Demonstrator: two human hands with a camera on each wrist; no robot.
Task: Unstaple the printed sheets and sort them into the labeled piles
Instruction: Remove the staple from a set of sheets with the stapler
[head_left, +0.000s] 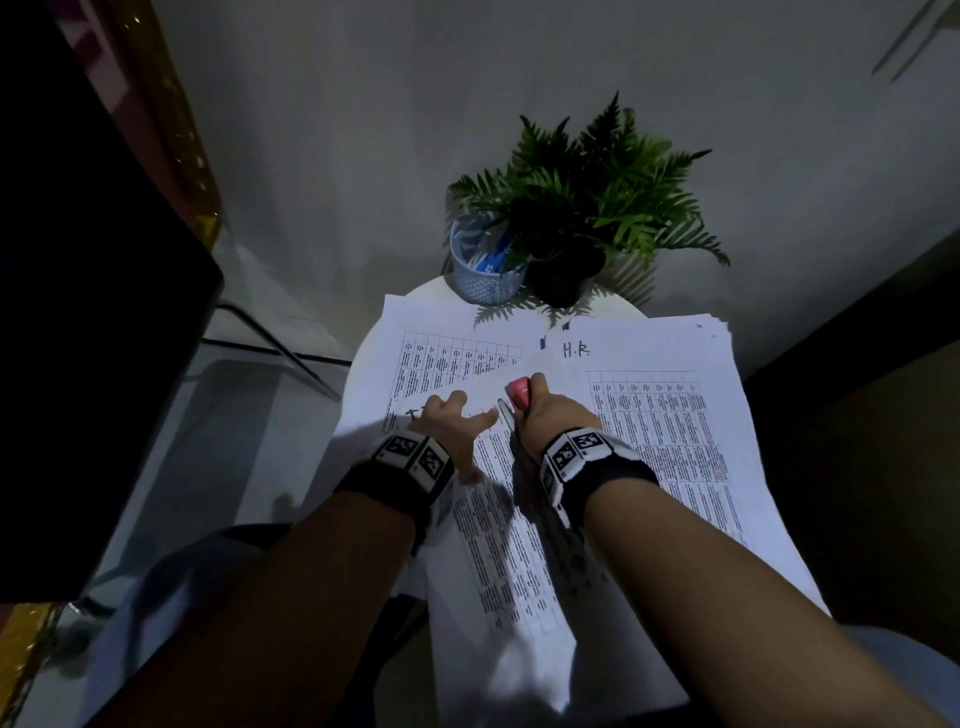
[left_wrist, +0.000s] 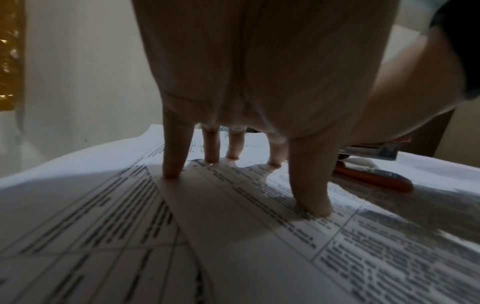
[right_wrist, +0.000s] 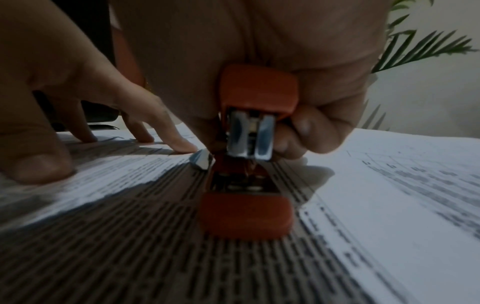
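Note:
A stapled set of printed sheets (head_left: 498, 519) lies slanted across the middle of the small table. My left hand (head_left: 452, 415) presses down on its upper part with spread, straight fingers (left_wrist: 174, 160). My right hand (head_left: 550, 415) grips an orange stapler (head_left: 518, 392) just right of the left hand. The stapler (right_wrist: 249, 144) has its metal end down on the sheets' top corner, its lower arm (left_wrist: 374, 179) lying flat on the paper. A pile marked "H.R." (head_left: 675, 415) lies at the right. Another pile (head_left: 441, 358) lies at the left, its handwritten label partly hidden by my left hand.
The papers cover a round white table (head_left: 431, 291). At its back stand a mesh pen cup (head_left: 485, 265) and a potted fern (head_left: 587, 208) against the wall. A large dark object (head_left: 78, 312) and a glass surface (head_left: 249, 374) are at the left.

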